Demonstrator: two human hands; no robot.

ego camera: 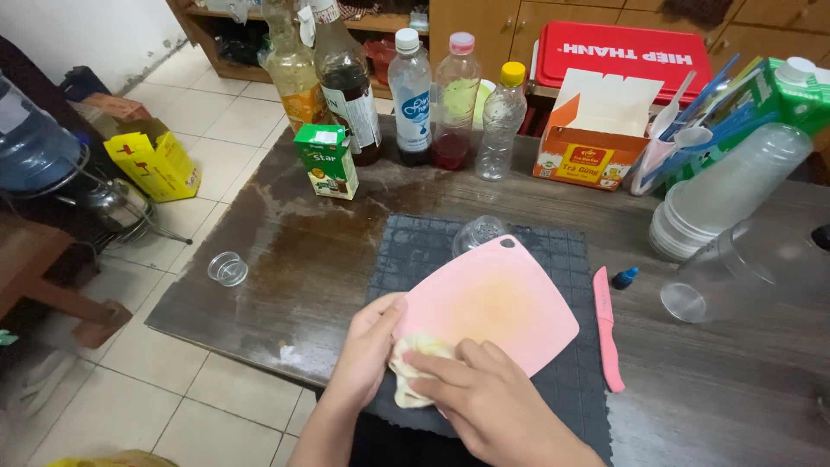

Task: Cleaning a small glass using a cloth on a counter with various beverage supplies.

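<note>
Both hands' grips press a crumpled pale cloth (415,367) on the stained pink plastic cutting board (497,303): right hand (484,389) flat on top, left hand (367,346) steadying.

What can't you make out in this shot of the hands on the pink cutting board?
Head view only:
- Pale cloth: mostly covered by the right hand and left hand; its full shape is hidden.
- Pink cutting board: its near corner lies under the cloth and hands.
- Clear cup: partly behind the board's far edge.
- Stack of plastic cups: blurred, count unclear.
- Tall bottles: tops cut off by the upper edge.
</note>
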